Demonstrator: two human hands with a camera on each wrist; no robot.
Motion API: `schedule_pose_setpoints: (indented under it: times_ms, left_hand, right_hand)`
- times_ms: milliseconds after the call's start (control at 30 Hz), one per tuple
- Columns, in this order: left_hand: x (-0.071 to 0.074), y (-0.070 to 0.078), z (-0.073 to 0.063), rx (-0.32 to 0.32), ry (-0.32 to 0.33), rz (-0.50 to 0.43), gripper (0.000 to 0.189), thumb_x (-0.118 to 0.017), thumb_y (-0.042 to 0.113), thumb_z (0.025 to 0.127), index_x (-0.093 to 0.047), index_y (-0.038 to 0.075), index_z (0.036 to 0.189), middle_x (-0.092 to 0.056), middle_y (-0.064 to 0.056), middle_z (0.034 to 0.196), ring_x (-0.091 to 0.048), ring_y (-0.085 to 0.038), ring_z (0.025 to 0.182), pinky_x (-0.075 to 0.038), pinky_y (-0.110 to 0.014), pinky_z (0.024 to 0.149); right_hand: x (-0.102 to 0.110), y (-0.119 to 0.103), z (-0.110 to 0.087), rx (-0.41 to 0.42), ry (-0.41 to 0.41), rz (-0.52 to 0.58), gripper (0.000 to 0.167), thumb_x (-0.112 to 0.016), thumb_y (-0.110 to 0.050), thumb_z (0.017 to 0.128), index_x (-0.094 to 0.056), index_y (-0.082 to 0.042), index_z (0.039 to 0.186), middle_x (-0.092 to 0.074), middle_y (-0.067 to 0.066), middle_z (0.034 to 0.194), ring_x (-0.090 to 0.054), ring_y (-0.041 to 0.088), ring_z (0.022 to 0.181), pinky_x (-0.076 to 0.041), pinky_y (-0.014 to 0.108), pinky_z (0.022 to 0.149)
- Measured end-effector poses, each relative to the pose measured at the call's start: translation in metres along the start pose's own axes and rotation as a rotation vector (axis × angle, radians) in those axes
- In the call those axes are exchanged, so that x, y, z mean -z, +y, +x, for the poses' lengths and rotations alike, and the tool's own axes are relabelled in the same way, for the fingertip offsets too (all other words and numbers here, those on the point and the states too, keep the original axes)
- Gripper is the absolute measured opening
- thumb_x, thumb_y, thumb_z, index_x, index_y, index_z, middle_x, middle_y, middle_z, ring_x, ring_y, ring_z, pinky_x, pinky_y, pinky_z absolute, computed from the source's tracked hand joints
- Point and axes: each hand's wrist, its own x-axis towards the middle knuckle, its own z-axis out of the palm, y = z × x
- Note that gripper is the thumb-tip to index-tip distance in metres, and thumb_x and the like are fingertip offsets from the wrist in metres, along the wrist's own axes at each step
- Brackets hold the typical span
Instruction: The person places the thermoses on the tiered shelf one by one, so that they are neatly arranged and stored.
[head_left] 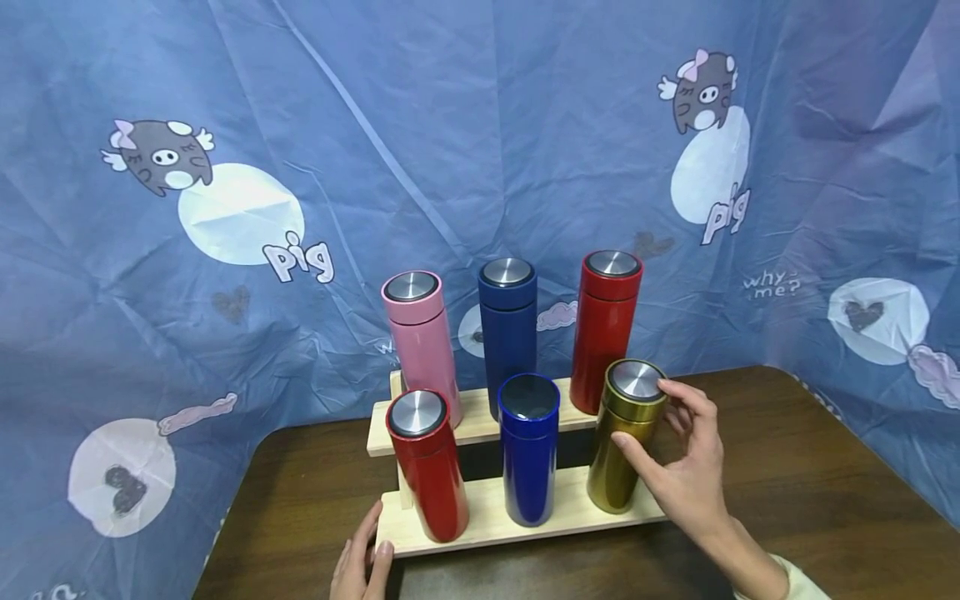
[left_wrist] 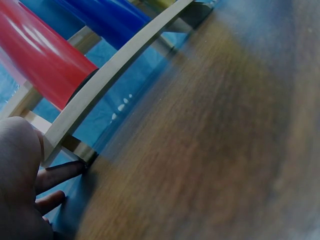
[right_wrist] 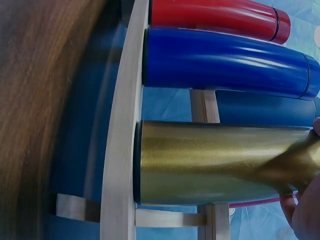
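A gold thermos bottle point(head_left: 613, 479) with a silver-topped lid stands upright at the right end of the lower shelf of a two-tier wooden rack point(head_left: 482, 500). My right hand point(head_left: 692, 479) grips it near the top, thumb in front and fingers at the right of the lid. In the right wrist view its base meets the shelf. At the rack's left end, my left hand point(head_left: 362, 557) holds the lower shelf's corner between thumb and fingers. A red thermos point(head_left: 433, 487) and a shiny blue thermos point(head_left: 529, 475) share that lower shelf.
On the upper shelf stand a pink thermos point(head_left: 425, 346), a dark blue thermos point(head_left: 509, 337) and another red thermos point(head_left: 604, 337). The rack rests on a brown wooden table point(head_left: 795, 483). A blue printed cloth point(head_left: 420, 125) hangs behind it.
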Motion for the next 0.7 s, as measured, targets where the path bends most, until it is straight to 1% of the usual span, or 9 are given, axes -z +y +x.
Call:
schedule_pose_setpoints:
  times_ms: [100,200,267,333,400,467,567,633,700]
  left_hand:
    - [0.000,-0.003,0.002,-0.030,0.003,-0.018,0.045,-0.061,0.012,0.109,-0.059,0.006,0.154,-0.075,-0.026,0.136,-0.076,-0.015,0.114,-0.035,-0.059,0.122]
    - [-0.002,-0.007,0.002,-0.062,0.021,-0.027,0.045,-0.062,0.010,0.108,-0.059,0.005,0.153,-0.075,-0.027,0.134,-0.076,-0.010,0.110,-0.036,-0.065,0.119]
    - [-0.003,-0.010,0.002,-0.072,0.032,-0.025,0.046,-0.064,0.008,0.107,-0.060,0.007,0.153,-0.076,-0.027,0.133,-0.076,-0.008,0.108,-0.037,-0.060,0.122]
    - [-0.005,-0.012,0.002,-0.063,0.039,-0.021,0.046,-0.065,0.008,0.107,-0.061,0.009,0.153,-0.076,-0.026,0.132,-0.076,-0.006,0.107,-0.033,-0.042,0.127]
    - [-0.005,-0.012,0.002,-0.060,0.031,-0.016,0.046,-0.064,0.009,0.108,-0.060,0.008,0.154,-0.076,-0.027,0.133,-0.077,-0.010,0.109,-0.035,-0.050,0.127]
    - [-0.004,-0.010,0.002,-0.034,0.028,-0.016,0.046,-0.064,0.011,0.108,-0.061,0.010,0.154,-0.076,-0.025,0.134,-0.077,-0.012,0.112,-0.032,-0.041,0.127]
    - [-0.002,-0.005,0.003,-0.021,0.003,-0.015,0.045,-0.062,0.013,0.110,-0.059,0.007,0.154,-0.074,-0.026,0.136,-0.077,-0.019,0.117,-0.036,-0.062,0.123]
    - [-0.001,-0.002,0.003,0.008,-0.007,-0.020,0.045,-0.062,0.015,0.111,-0.060,0.009,0.155,-0.075,-0.024,0.138,-0.076,-0.017,0.118,-0.033,-0.051,0.126]
    - [0.000,-0.002,0.004,0.003,-0.014,-0.025,0.045,-0.061,0.014,0.110,-0.059,0.006,0.154,-0.074,-0.025,0.138,-0.076,-0.018,0.118,-0.034,-0.059,0.124]
  right_hand:
    - [0.001,0.001,0.000,0.005,-0.014,-0.007,0.087,-0.095,-0.030,0.092,-0.047,0.021,0.143,-0.059,0.000,0.147,-0.067,0.009,0.128,-0.052,0.017,0.107]
    - [0.003,0.003,-0.001,0.012,-0.028,-0.016,0.089,-0.093,-0.036,0.093,-0.047,0.020,0.144,-0.058,-0.001,0.148,-0.067,0.009,0.128,-0.052,0.016,0.107]
    - [0.004,0.003,-0.002,0.018,-0.033,-0.023,0.092,-0.092,-0.040,0.093,-0.046,0.020,0.145,-0.057,-0.001,0.149,-0.066,0.008,0.128,-0.052,0.016,0.107]
    - [0.005,0.004,-0.002,0.023,-0.035,-0.031,0.093,-0.090,-0.044,0.093,-0.046,0.020,0.145,-0.057,-0.001,0.150,-0.066,0.008,0.128,-0.052,0.016,0.107]
    - [0.005,0.005,-0.003,0.027,-0.039,-0.037,0.095,-0.089,-0.047,0.093,-0.046,0.020,0.145,-0.057,-0.001,0.150,-0.066,0.008,0.129,-0.052,0.015,0.107]
    - [0.006,0.005,-0.002,0.030,-0.044,-0.049,0.096,-0.088,-0.049,0.094,-0.046,0.020,0.145,-0.056,-0.001,0.151,-0.066,0.007,0.129,-0.052,0.015,0.107]
    - [0.008,0.005,-0.002,0.038,-0.061,-0.085,0.097,-0.086,-0.052,0.094,-0.047,0.018,0.148,-0.056,-0.003,0.151,-0.064,0.006,0.131,-0.051,0.015,0.108]
    - [0.012,0.005,-0.003,0.043,-0.074,-0.119,0.098,-0.083,-0.055,0.095,-0.046,0.017,0.152,-0.057,-0.007,0.152,-0.063,0.004,0.131,-0.050,0.014,0.108]
    - [0.016,0.005,-0.003,0.050,-0.094,-0.144,0.099,-0.080,-0.056,0.097,-0.044,0.015,0.156,-0.058,-0.009,0.152,-0.062,0.002,0.131,-0.050,0.013,0.108]
